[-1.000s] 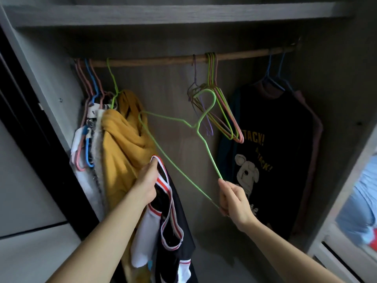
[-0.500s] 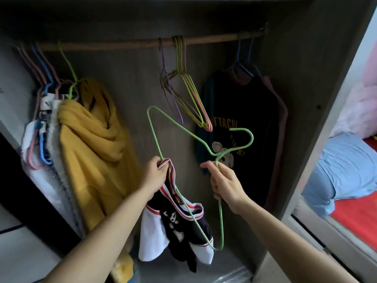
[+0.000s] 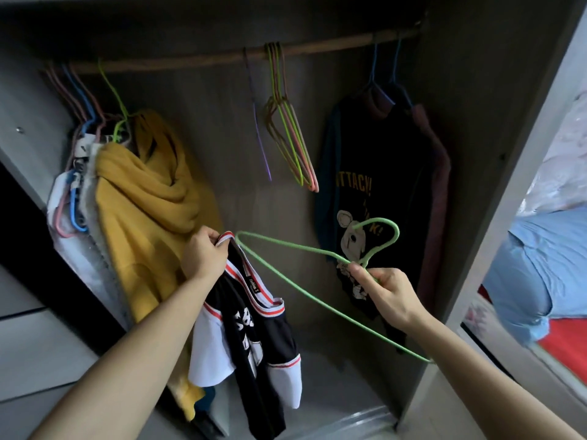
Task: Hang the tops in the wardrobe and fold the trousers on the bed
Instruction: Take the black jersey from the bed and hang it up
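Inside the wardrobe [image 3: 476,90], the left hand [image 3: 203,257] grips a black top [image 3: 251,328] by its collar; the right hand [image 3: 386,292] pinches a green hanger [image 3: 305,247], perhaps at its neck.

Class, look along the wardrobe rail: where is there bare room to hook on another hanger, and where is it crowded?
Free stretches of the rail: between the yellow top and the empty hangers, and between those and the black T-shirt. The far left is crowded.

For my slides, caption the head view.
Left hand holds black top, right hand angles green hanger toward its collar.
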Motion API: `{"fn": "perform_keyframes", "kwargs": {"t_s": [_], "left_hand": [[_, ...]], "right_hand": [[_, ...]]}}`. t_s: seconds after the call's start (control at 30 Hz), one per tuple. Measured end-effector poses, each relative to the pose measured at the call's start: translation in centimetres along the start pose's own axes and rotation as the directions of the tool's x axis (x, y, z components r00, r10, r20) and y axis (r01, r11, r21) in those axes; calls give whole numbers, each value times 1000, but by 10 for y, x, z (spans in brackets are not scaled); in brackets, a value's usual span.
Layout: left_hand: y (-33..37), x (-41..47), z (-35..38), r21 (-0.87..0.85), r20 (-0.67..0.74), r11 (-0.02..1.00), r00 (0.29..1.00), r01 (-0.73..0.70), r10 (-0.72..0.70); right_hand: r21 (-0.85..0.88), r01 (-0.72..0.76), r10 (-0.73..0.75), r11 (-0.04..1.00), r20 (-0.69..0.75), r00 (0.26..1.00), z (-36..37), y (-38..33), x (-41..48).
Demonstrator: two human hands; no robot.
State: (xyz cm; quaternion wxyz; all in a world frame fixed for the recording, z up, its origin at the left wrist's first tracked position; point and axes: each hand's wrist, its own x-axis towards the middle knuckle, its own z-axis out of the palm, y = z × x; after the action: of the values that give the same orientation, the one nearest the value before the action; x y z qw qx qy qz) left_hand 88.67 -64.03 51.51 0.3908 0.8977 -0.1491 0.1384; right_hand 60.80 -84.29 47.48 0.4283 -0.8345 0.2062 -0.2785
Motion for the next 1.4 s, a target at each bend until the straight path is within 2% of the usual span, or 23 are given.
{"fn": "perform_keyframes", "kwargs": {"t_s": [0.13,0.33,0.57,0.7,0.87,1.0,1.1,1.2,1.4], "left_hand": [[3,-4,-2,11,-46,999,998,-44,44],[13,-12,-2,-4,-50,979,978,-205,205],[1,0,-16,44,-93,991,987,-130,133],[8,-7,-12,14,-42,989,989,-144,144],[41,-29,1,-69,73,949,947,-307,312],[62,-40,3,-161,128,919,916,-359,380],[70,-42,2,-194,168,887,877,-419,451],[74,-42,-1,-114,207,857,832,-502,515],[88,-44,-2,-114,187,833,812,-541,553]], "right_hand": [[-96,35,-24,995,114,993,-6,8,-1],[-126,134,-120,983,114,986,3,-6,9],[-76,107,-101,991,75,992,-11,9,13],[-95,110,-105,989,55,993,-17,9,19],[-109,115,-104,987,104,989,-3,-5,27],[-120,109,-91,987,146,985,13,-14,36],[-50,124,-120,991,87,989,19,-17,39],[77,137,-139,988,23,990,22,-24,42],[261,56,-60,964,10,998,22,-31,47]]}}
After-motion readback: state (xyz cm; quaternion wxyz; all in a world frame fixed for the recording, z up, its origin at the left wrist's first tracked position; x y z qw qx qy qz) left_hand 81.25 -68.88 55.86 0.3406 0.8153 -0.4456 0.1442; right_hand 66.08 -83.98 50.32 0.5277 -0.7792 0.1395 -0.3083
